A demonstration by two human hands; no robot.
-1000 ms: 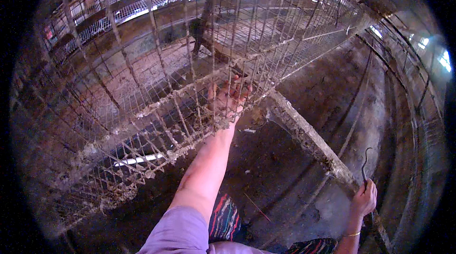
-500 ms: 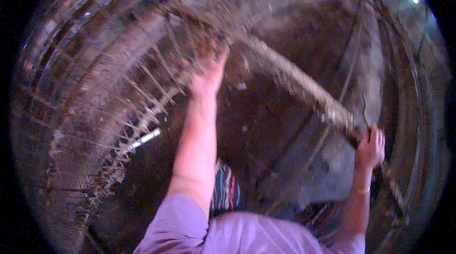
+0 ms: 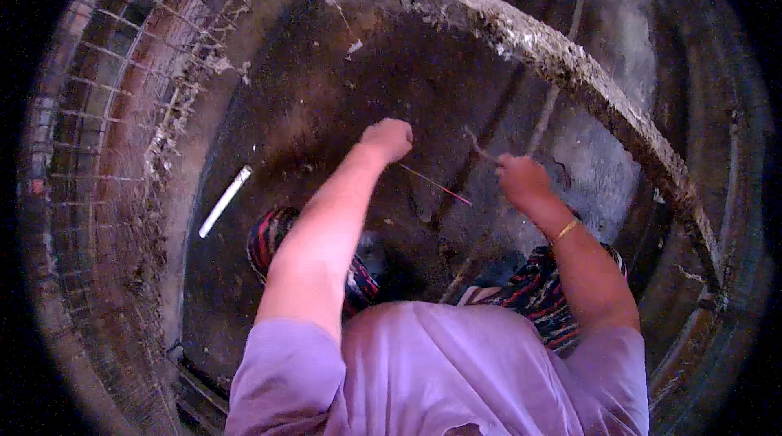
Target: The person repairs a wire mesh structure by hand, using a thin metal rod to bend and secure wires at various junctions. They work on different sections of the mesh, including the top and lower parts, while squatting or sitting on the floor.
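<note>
My left hand point(image 3: 388, 139) is closed in a fist near the middle, above the dark floor. A thin reddish stick or wire point(image 3: 437, 184) sticks out from under it toward the lower right; the fingers hide its other end. To the right, my right hand point(image 3: 524, 182) is closed around a thin, bent, dark thing point(image 3: 482, 150) with a curved tip pointing up and left. Its kind is too small to make out. A gap separates the two hands, and the reddish stick's free end lies between them.
A crusted beam point(image 3: 562, 57) arches across the far side and down the right. Wire mesh point(image 3: 106, 81) with clumped debris stands along the left. A short white rod point(image 3: 226, 201) lies on the dark floor point(image 3: 326, 90). My knees in striped cloth point(image 3: 542, 293) are close below.
My left hand has come back from the crusted mesh and beam to the middle and closed. My right hand has left the beam and moved left. The view has shifted.
</note>
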